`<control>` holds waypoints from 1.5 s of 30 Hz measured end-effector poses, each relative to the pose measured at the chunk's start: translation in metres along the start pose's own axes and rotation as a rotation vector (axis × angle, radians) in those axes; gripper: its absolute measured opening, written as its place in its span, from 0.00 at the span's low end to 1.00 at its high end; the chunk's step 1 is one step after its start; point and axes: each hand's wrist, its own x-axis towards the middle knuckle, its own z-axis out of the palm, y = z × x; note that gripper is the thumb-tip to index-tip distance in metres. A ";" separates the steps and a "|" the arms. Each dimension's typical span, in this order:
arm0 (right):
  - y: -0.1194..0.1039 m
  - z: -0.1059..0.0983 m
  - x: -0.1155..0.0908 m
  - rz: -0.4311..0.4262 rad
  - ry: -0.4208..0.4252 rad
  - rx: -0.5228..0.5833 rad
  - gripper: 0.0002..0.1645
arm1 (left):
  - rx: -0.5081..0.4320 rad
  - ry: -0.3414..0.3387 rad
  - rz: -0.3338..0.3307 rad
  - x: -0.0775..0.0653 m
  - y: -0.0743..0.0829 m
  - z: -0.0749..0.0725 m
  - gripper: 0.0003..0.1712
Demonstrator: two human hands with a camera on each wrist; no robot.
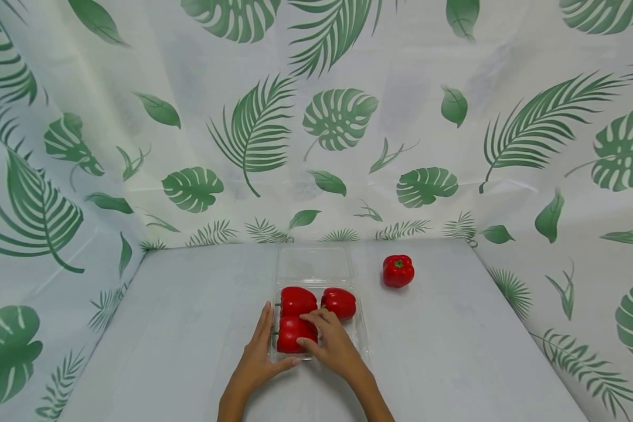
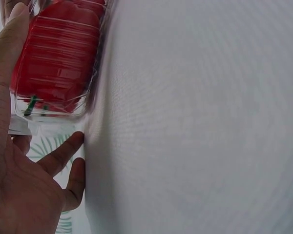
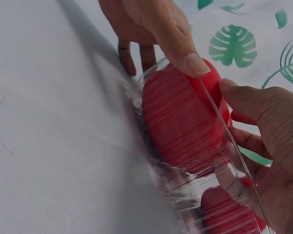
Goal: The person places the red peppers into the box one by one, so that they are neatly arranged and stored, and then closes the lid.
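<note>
A clear plastic clamshell box (image 1: 366, 337) holds three red bell peppers: one at the front left (image 1: 289, 337), one at the back left (image 1: 298, 300) and one at the back right (image 1: 340, 303). The front-left pepper lies on its side, its green stem to the left. My right hand (image 1: 339, 349) pinches this pepper from above, with thumb and fingers curled over it. Along the box's left wall my left hand (image 1: 255, 358) stretches its fingers, its thumb at the front rim. In the left wrist view, those fingers (image 2: 62, 152) are spread beside the box.
The box's clear lid (image 1: 313, 264) lies folded back behind it. Another red bell pepper (image 1: 398, 271) stands on the white tabletop (image 1: 453, 340), right of the lid, stem up. A leaf-print cloth (image 1: 274, 205) rises at the back and sides.
</note>
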 end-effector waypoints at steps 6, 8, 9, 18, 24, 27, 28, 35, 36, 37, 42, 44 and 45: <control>0.001 -0.006 0.000 0.025 -0.012 0.044 0.27 | -0.004 0.004 -0.006 -0.001 0.000 0.000 0.69; 0.001 -0.011 0.000 0.032 0.003 0.062 0.27 | -0.001 0.007 -0.003 -0.001 0.000 0.000 0.69; 0.002 -0.014 0.000 0.028 0.021 0.068 0.27 | -0.002 0.008 -0.004 -0.001 0.000 0.001 0.69; 0.016 -0.047 0.005 0.056 0.303 0.065 0.21 | 0.002 -0.011 -0.074 0.001 0.003 0.002 0.70; 0.038 -0.063 0.007 0.196 0.549 0.036 0.19 | 0.006 -0.030 -0.134 0.002 0.005 0.003 0.72; 0.051 -0.069 0.008 0.264 0.655 0.040 0.24 | 0.011 -0.029 -0.141 0.002 0.004 0.004 0.72; 0.056 -0.071 0.008 0.286 0.682 0.048 0.26 | 0.010 -0.027 -0.139 0.002 0.004 0.004 0.72; 0.089 -0.077 0.011 0.481 0.740 0.137 0.47 | 0.007 -0.014 -0.111 0.003 0.003 0.003 0.71; 0.092 -0.077 0.011 0.506 0.734 0.152 0.50 | 0.007 -0.016 -0.112 0.003 0.003 0.003 0.71; 0.096 -0.078 0.010 0.527 0.722 0.164 0.52 | 0.011 -0.016 -0.113 0.003 0.004 0.003 0.71; 0.114 -0.081 0.011 0.547 0.648 0.198 0.59 | 0.015 -0.018 -0.114 0.003 0.004 0.004 0.71; 0.119 -0.083 0.013 0.516 0.636 0.186 0.61 | 0.018 -0.017 -0.107 0.003 0.004 0.004 0.71; 0.122 -0.084 0.014 0.497 0.636 0.177 0.61 | 0.021 -0.016 -0.103 0.003 0.004 0.004 0.71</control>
